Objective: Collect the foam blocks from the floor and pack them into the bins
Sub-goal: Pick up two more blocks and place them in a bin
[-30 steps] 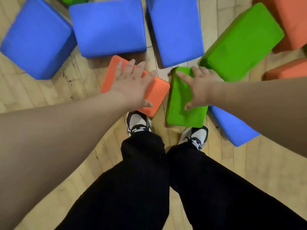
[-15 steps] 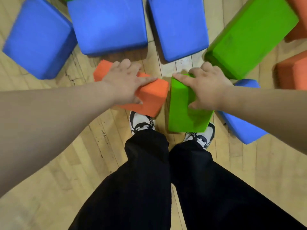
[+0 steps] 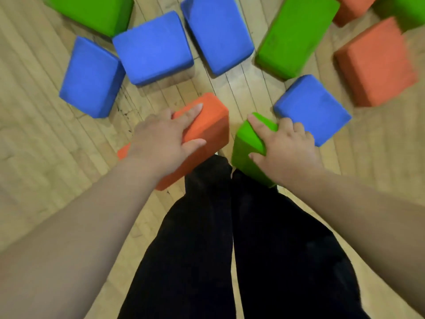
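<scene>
My left hand (image 3: 161,143) grips an orange foam block (image 3: 207,132), fingers over its top and thumb on its near side, lifted above the wooden floor in front of my legs. My right hand (image 3: 287,150) grips a green foam block (image 3: 246,146) the same way, held just right of the orange one. The two held blocks are a small gap apart. No bin is in view.
Several loose foam blocks lie on the floor beyond my hands: blue blocks (image 3: 154,47) at the left and middle, another blue one (image 3: 312,109) at the right, a green block (image 3: 296,33), orange blocks (image 3: 377,63) at the far right. My black trouser legs (image 3: 230,238) fill the lower middle.
Both hands closed on their blocks and lifted them off the floor toward my body. The view pulled back, showing more blocks, and my shoes are now hidden.
</scene>
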Demonstrator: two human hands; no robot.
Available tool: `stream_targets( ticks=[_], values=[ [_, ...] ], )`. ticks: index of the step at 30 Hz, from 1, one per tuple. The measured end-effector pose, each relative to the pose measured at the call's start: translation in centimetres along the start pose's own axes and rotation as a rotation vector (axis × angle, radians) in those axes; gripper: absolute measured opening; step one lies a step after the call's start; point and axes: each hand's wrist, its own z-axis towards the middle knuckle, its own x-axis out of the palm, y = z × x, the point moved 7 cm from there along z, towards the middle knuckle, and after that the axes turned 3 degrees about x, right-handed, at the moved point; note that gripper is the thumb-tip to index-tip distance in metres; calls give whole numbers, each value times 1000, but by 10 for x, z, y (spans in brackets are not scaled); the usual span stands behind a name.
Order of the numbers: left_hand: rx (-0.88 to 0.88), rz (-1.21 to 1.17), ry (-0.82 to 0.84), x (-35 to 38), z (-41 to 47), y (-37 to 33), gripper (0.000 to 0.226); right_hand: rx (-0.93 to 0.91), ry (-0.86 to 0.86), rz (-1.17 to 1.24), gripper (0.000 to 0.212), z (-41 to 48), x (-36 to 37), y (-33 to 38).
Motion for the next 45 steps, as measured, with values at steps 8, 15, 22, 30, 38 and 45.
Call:
stream_targets(
  ticks=[8, 15, 22, 30, 38, 45],
  values=[
    [323, 263, -70, -126, -142, -96, 78, 159, -190, 376, 86, -225, -83, -8],
    [619, 558, -95, -206, -216, -171, 76, 487, -250, 656, 80, -350, -106, 9],
    [1014, 800, -11, -184, -297, -263, 71, 854, -301, 1062, 73, -490, -50, 29],
    [1323, 843, 148, -57, -441, -309, 74, 1243, -329, 1281, 69, -654, 89, 115],
    [1586, 972, 301, 101, -646, -272, 74, 1605, -410, 1410, 73, -831, 240, 262],
    [1875, 948, 336, 208, -843, -281, 74, 1972, -576, 1494, 76, -990, 314, 371]
  ],
)
